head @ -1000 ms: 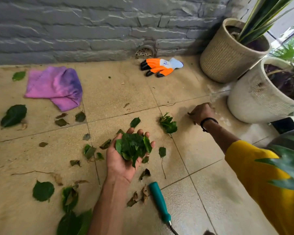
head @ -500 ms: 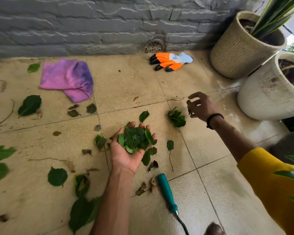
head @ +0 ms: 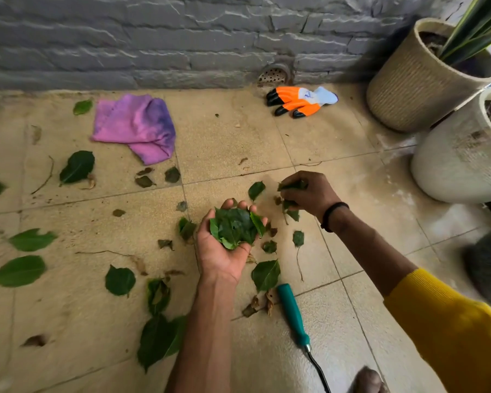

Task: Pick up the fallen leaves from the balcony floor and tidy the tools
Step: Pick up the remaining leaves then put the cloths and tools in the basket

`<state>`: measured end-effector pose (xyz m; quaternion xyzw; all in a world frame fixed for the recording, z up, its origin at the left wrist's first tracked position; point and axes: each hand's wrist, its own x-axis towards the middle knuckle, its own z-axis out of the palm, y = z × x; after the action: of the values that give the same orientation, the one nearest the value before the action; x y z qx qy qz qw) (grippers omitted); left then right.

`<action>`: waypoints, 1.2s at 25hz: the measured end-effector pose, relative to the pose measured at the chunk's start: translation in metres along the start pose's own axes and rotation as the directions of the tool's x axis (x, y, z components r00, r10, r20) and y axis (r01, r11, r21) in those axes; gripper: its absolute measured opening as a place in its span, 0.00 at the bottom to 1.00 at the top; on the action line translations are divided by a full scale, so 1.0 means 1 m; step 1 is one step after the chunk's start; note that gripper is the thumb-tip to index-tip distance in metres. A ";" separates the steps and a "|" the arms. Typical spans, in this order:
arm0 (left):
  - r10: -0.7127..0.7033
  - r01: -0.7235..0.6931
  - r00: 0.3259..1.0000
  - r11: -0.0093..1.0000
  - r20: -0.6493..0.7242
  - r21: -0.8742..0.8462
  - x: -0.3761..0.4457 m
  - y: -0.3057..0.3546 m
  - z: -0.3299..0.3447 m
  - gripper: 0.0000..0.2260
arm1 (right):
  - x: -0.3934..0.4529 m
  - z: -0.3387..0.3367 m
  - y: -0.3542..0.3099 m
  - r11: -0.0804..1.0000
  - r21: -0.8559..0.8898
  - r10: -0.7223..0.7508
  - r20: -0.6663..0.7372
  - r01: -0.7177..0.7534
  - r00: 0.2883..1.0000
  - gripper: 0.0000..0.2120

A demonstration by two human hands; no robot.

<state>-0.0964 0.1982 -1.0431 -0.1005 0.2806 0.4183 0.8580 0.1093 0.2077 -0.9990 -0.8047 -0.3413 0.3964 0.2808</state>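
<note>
Nearest the viewer, a green-handled tool [head: 292, 314] lies flat on the balcony floor [head: 233, 137], just behind and to the right of the left hand [head: 224, 251]. That hand is turned palm up, its grip cupped loosely around a heap of green leaves [head: 234, 226]; the fingers curl only enough to wall the pile in.

Just ahead and to the right, the right hand [head: 309, 194] is down at the floor with its grip closed on a small bunch of leaves [head: 291, 185], more leaf showing below the knuckles. The step in hand looks like gathering this cluster and passing it into the cupped palm. To do it well, the bunch should probably be lifted clear before moving, then set down into the middle of the pile rather than its edge, with the left palm kept level so nothing slides off. The heap already looks full, so emptying it soon may be wise.

Loose leaves lie all around both hands: a large one [head: 265, 275] just behind the left palm, several well off to its left, and small dry scraps between.

Farther out, a purple cloth [head: 136, 123] lies ahead to the left, an orange glove [head: 298, 100] sits ahead by the grey wall, and two plant pots [head: 408, 80] stand far right.
</note>
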 end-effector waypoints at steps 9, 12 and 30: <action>-0.004 -0.004 0.996 0.996 -0.091 -0.087 0.001 -0.002 0.014 0.17 | -0.086 0.071 -0.095 0.771 -0.527 -0.205 0.326 0.357 0.923 0.18; 0.004 -0.009 0.995 0.999 -0.096 -0.050 0.001 0.002 0.010 0.17 | -0.095 0.051 -0.110 0.777 -0.518 -0.180 0.361 0.357 0.915 0.22; 0.024 -0.022 0.997 1.000 0.080 -0.022 -0.009 0.032 -0.016 0.20 | -0.083 0.065 0.032 0.748 -0.661 0.150 0.259 0.061 0.954 0.60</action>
<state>-0.1319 0.2062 -1.0491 -0.0893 0.2427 0.4347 0.8626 0.0284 0.1359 -1.0197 -0.7911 -0.4780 0.3719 -0.0862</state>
